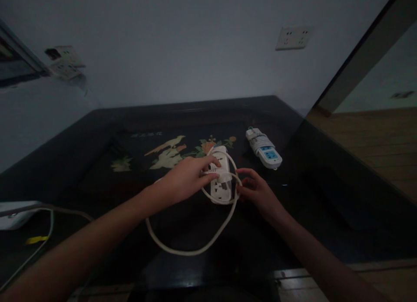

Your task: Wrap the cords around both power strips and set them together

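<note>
A white power strip (220, 191) lies lengthwise on the dark table, with its white cord (192, 252) looped over and around it. A large curve of that cord reaches toward the near edge. My left hand (192, 176) is over the left side of the strip, thumb and forefinger closed on a white plug (224, 176) that rests across the strip's top. Whether the plug's pins sit in a socket is hidden. At the strip's right side my right hand (256, 190) pinches the looped cord between thumb and fingers.
A second power strip (270, 156), with blue sockets and its cord wound around it, lies to the right. The glossy black table (130, 232) bears a bird-and-flower picture. A white device (19, 215) with cables sits at far left. Wall sockets (293, 37) are behind.
</note>
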Demonstrator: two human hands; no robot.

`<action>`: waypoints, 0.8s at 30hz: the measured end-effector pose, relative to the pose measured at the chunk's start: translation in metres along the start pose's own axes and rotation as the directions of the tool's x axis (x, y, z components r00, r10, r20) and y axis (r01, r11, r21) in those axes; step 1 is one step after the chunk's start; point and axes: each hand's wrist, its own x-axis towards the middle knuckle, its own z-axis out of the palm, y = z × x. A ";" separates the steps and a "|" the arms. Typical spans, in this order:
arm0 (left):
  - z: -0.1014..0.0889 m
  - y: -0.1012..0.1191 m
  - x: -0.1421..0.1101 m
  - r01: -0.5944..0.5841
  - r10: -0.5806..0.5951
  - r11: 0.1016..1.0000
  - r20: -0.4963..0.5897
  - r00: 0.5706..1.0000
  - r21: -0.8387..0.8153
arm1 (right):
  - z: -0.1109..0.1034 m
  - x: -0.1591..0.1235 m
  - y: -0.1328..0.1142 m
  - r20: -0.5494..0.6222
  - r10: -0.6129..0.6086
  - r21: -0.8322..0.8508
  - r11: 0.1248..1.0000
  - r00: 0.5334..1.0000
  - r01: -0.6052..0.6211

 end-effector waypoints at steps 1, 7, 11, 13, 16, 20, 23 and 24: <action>0.007 0.003 0.002 -0.010 0.010 0.999 0.006 1.000 0.051 | 0.000 0.001 0.001 -0.004 -0.011 -0.004 1.000 1.000 0.011; 0.031 0.016 0.013 -0.018 0.020 0.929 -0.003 1.000 0.370 | 0.005 0.005 0.005 -0.015 -0.064 0.041 0.997 0.998 0.064; 0.032 0.023 0.013 -0.042 0.052 0.902 -0.012 0.999 0.430 | 0.007 0.003 0.003 -0.017 -0.070 0.061 0.996 0.997 0.071; 0.032 0.026 0.012 -0.046 0.061 0.900 -0.020 0.998 0.432 | 0.007 0.000 0.002 -0.039 -0.080 0.046 0.996 0.996 0.082; 0.034 0.027 0.012 -0.058 0.072 0.915 -0.021 0.997 0.399 | 0.007 -0.003 -0.001 -0.073 -0.102 0.023 0.994 0.992 0.104; 0.040 0.021 0.013 -0.047 0.076 0.942 -0.073 0.994 0.333 | 0.006 -0.006 -0.004 -0.080 -0.088 0.067 0.993 0.993 0.093; 0.046 0.016 0.014 -0.047 0.075 0.951 -0.079 0.994 0.307 | 0.004 -0.007 -0.005 -0.078 -0.054 0.115 0.991 0.996 0.063; 0.048 0.015 0.014 -0.049 0.075 0.951 -0.073 0.994 0.305 | 0.003 -0.007 -0.005 -0.081 -0.039 0.132 0.990 0.996 0.049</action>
